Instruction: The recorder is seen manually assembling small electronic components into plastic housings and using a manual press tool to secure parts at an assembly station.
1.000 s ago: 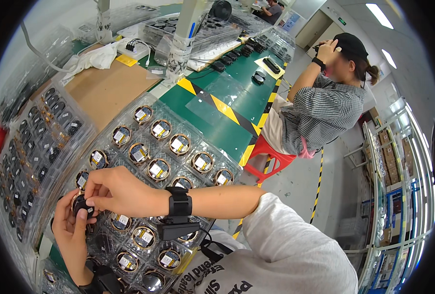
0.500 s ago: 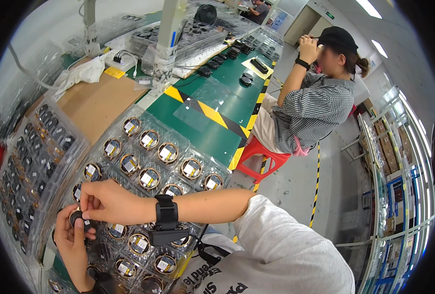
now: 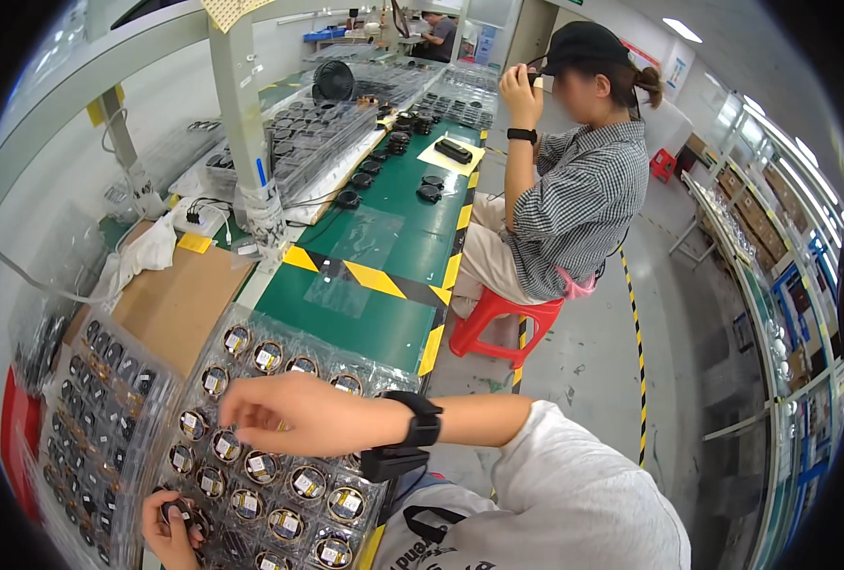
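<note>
Right hand (image 3: 289, 413) has moved off, partly hiding the tray (image 3: 276, 494) beside cardboard (image 3: 180, 294).

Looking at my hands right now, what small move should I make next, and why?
I'd probably bring your right hand over to the dark round part in your left hand. The left hand holds that part by the lower left of the clear tray, while the right hovers above the tray with nothing visible in its blurred fingers, so it seems free to help.
</note>
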`<state>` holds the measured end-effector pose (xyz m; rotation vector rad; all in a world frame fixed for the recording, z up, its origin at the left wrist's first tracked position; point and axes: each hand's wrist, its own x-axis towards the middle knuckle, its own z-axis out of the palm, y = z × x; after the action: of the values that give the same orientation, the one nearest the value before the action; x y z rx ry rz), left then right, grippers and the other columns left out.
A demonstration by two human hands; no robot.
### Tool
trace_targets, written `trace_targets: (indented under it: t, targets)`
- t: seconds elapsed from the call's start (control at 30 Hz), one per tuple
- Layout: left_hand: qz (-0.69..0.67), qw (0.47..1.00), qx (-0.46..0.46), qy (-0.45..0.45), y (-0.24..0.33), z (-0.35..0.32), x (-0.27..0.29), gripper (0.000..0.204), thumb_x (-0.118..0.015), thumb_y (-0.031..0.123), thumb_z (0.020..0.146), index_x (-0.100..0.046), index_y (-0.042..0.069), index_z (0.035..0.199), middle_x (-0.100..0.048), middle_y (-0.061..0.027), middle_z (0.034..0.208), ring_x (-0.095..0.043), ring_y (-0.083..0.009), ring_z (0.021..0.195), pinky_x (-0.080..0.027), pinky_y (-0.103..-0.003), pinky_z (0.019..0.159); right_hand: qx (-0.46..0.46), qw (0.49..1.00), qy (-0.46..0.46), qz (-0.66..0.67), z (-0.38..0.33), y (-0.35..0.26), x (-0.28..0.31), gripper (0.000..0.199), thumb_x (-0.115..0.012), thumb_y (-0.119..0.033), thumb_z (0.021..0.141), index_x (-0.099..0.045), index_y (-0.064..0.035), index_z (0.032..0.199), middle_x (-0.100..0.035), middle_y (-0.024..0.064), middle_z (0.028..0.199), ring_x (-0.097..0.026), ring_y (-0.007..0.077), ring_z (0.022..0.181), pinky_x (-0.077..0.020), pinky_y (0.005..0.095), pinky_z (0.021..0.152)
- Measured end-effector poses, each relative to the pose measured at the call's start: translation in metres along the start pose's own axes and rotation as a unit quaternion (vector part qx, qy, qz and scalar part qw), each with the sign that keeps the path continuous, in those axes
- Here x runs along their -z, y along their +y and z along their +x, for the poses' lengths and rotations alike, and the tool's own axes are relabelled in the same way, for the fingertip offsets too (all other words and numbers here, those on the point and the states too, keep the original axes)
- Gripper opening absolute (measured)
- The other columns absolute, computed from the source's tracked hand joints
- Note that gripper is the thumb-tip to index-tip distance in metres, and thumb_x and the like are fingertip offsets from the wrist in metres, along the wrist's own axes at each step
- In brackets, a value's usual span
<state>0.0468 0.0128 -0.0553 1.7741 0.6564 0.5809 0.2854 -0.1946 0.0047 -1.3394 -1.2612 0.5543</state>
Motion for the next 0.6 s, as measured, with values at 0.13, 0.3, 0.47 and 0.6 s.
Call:
trace_targets:
  t: [0.13, 0.3, 0.47, 0.6]
  targets:
    - [0.021, 0.999, 0.031, 0.022, -0.001, 0.004, -0.005, 0.012, -0.055, 0.015, 0.092, -0.054, 0.007, 0.101, -0.062, -0.0043, 0.079, -0.040, -0.0021, 0.043, -0.026, -0.016, 0.037, -0.068, 0.997, -0.011, -0.042, -0.031, 0.009, 0.015, 0.018, -0.058, -0.013, 0.088, -0.056, -0.0026, 0.102, -0.063, 0.0064, 0.082, -0.063, 0.0132, 0.075, -0.0518, 0.0265, 0.069]
    - [0.010, 1.000, 0.011, 0.022, -0.003, 0.004, -0.005, 0.011, -0.056, 0.014, 0.092, -0.053, 0.007, 0.100, -0.061, -0.0049, 0.078, -0.040, -0.0024, 0.042, -0.027, -0.017, 0.037, -0.129, 0.991, 0.004, -0.033, -0.056, 0.017, 0.019, 0.019, -0.058, -0.013, 0.089, -0.057, -0.0039, 0.105, -0.063, 0.0055, 0.084, -0.063, 0.0125, 0.078, -0.0517, 0.0258, 0.070]
    - [0.018, 0.999, 0.029, 0.031, -0.001, 0.004, -0.007, 0.011, -0.056, 0.014, 0.091, -0.052, 0.006, 0.098, -0.060, -0.0049, 0.078, -0.040, -0.0028, 0.042, -0.027, -0.017, 0.037, -0.117, 0.990, 0.082, -0.016, -0.068, 0.025, 0.025, 0.016, -0.058, -0.013, 0.088, -0.057, -0.0038, 0.101, -0.064, 0.0059, 0.082, -0.062, 0.0109, 0.069, -0.0505, 0.0242, 0.064]
    - [0.027, 0.999, 0.014, 0.014, 0.000, 0.003, -0.005, 0.011, -0.056, 0.013, 0.091, -0.050, 0.006, 0.098, -0.059, -0.0047, 0.078, -0.041, -0.0030, 0.043, -0.028, -0.016, 0.037, -0.168, 0.982, 0.086, 0.009, -0.075, 0.024, 0.029, 0.020, -0.058, -0.016, 0.091, -0.058, -0.0047, 0.106, -0.064, 0.0045, 0.089, -0.062, 0.0092, 0.077, -0.0513, 0.0238, 0.070]
